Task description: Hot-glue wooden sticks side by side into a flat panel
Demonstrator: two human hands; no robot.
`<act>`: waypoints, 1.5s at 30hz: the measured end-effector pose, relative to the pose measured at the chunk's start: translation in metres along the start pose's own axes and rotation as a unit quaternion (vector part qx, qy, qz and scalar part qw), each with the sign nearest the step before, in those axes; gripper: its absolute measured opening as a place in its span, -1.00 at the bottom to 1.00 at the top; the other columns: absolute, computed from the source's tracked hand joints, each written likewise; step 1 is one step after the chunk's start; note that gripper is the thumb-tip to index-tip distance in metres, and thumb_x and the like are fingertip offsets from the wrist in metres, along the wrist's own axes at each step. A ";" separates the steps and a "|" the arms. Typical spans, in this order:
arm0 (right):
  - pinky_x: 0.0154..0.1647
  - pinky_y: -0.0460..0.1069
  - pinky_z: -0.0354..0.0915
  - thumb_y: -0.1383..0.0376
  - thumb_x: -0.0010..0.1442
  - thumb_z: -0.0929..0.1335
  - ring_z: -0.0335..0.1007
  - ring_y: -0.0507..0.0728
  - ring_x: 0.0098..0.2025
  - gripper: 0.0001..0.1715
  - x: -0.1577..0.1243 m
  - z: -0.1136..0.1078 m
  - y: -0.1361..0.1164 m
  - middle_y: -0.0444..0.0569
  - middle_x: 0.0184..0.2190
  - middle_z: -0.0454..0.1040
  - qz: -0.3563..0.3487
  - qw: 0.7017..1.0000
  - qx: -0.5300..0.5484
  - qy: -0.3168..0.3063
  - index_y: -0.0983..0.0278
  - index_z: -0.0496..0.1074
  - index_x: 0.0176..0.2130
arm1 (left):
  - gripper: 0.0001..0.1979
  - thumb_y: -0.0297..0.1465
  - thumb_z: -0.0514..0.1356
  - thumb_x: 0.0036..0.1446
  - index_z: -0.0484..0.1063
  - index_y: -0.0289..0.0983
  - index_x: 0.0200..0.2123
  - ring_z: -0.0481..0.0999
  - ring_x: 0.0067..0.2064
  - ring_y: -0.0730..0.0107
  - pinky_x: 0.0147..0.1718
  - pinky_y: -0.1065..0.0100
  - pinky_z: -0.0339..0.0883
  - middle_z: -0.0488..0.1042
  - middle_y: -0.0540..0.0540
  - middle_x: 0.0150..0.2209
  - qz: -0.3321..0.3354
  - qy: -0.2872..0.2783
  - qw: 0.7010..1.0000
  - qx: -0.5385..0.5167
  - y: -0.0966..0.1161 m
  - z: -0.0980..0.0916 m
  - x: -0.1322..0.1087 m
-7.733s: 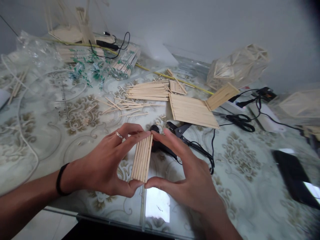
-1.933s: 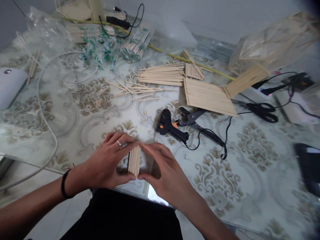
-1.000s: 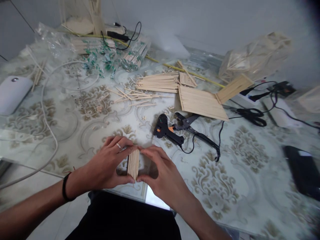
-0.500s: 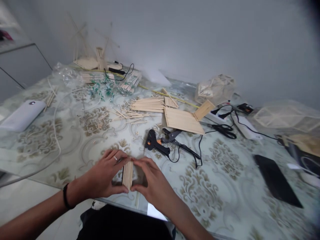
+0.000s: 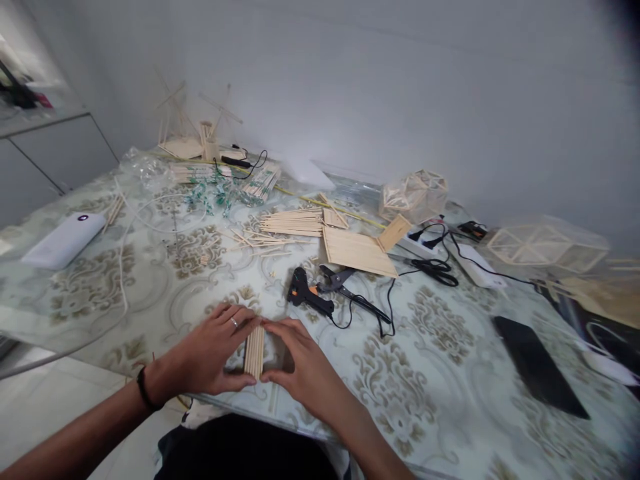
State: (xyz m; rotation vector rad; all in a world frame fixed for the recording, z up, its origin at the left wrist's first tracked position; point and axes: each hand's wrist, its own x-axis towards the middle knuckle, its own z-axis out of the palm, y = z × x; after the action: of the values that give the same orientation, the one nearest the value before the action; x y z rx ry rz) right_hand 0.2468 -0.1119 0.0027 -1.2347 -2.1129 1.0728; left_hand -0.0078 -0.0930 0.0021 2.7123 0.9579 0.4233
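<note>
Both the left hand (image 5: 213, 352) and right hand (image 5: 303, 365), curved in loose Cs, pinch a narrow panel of pale parallel sticks (image 5: 255, 353) by its ends, near the table's front edge (image 5: 280, 415). Patterned tabletop (image 5: 393, 380) stretches between the right hand and a black device (image 5: 540, 367); farther back, a clear packet (image 5: 264, 183) holds bundled sticks (image 5: 256, 191).

Stick panel (image 5: 255, 353): left hand (image 5: 215, 350), right hand (image 5: 307, 367) hid corners from us
White cable (image 5: 123, 287): left edge cut it off
Stick frame (image 5: 206, 137): we got mostly blur
</note>
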 end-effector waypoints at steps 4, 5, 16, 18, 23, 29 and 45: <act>0.44 0.40 0.37 0.44 0.00 0.73 0.47 0.42 0.34 0.01 0.001 -0.002 -0.002 0.24 0.24 0.54 0.012 1.000 0.001 -0.001 0.25 0.45 0.35 | -0.17 -0.04 0.43 0.19 0.33 -0.35 0.38 0.53 0.20 -0.25 0.26 -0.20 0.34 0.52 -0.38 0.18 -0.003 0.010 1.000 -0.015 -0.003 0.001 -0.001; 0.44 0.40 0.37 0.45 0.00 0.73 0.47 0.42 0.34 0.03 0.001 -0.002 -0.003 0.25 0.24 0.54 0.016 1.000 -0.002 -0.002 0.27 0.45 0.36 | -0.16 -0.02 0.43 0.19 0.34 -0.33 0.38 0.53 0.20 -0.25 0.25 -0.20 0.35 0.52 -0.37 0.17 -0.005 0.014 1.000 -0.021 -0.003 0.002 -0.001; 0.45 0.36 0.38 0.39 0.05 0.72 0.48 0.40 0.36 0.03 -0.002 -0.006 -0.003 0.24 0.27 0.54 0.015 1.000 0.001 -0.011 0.24 0.42 0.40 | -0.14 -0.01 0.51 0.06 0.38 -0.24 0.34 0.51 0.20 -0.22 0.27 -0.22 0.34 0.52 -0.32 0.18 -0.040 0.010 0.998 -0.047 -0.003 0.001 0.002; 0.45 0.33 0.38 0.32 0.15 0.69 0.48 0.37 0.37 -0.07 -0.003 -0.014 -0.002 0.20 0.31 0.55 0.002 1.000 0.001 -0.006 0.19 0.42 0.39 | -0.14 -0.06 0.52 0.02 0.39 -0.27 0.31 0.51 0.21 -0.24 0.27 -0.23 0.35 0.51 -0.33 0.18 -0.050 0.006 0.998 -0.048 -0.002 0.000 0.003; 0.28 0.22 0.51 0.25 0.51 0.39 0.64 0.28 0.19 -0.73 0.007 -0.056 0.010 0.09 0.14 0.70 -0.044 0.984 -0.075 0.158 0.14 0.59 0.14 | -0.15 -0.14 0.55 -0.11 0.42 -0.32 0.22 0.49 0.23 -0.31 0.29 -0.28 0.35 0.48 -0.36 0.19 -0.085 0.009 0.995 -0.055 0.005 0.001 0.005; 0.14 0.27 0.54 0.22 0.44 0.39 0.64 0.34 0.01 -0.82 0.031 -0.088 0.031 0.12 -0.08 0.70 -0.039 0.971 -0.139 0.193 0.19 0.62 -0.07 | -0.16 -0.23 0.49 -0.12 0.35 -0.30 0.23 0.50 0.22 -0.32 0.29 -0.30 0.35 0.48 -0.36 0.18 -0.112 0.028 0.993 -0.029 0.015 0.000 0.007; 0.20 0.38 0.50 0.36 0.21 0.53 0.53 0.41 0.09 -0.65 0.036 -0.080 0.061 0.11 -0.02 0.50 0.030 0.973 -0.177 0.147 0.20 0.59 0.02 | -0.14 -0.22 0.48 0.08 0.19 -0.24 0.36 0.39 0.35 -0.20 0.36 -0.22 0.39 0.31 -0.34 0.26 -0.037 0.106 0.988 -0.104 -0.018 -0.063 0.088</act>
State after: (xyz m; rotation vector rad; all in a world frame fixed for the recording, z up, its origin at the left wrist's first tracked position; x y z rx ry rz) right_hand 0.3170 -0.0316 0.0005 -1.5219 -2.0980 0.5039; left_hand 0.0256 -0.0153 0.0722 2.4734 1.0013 0.7652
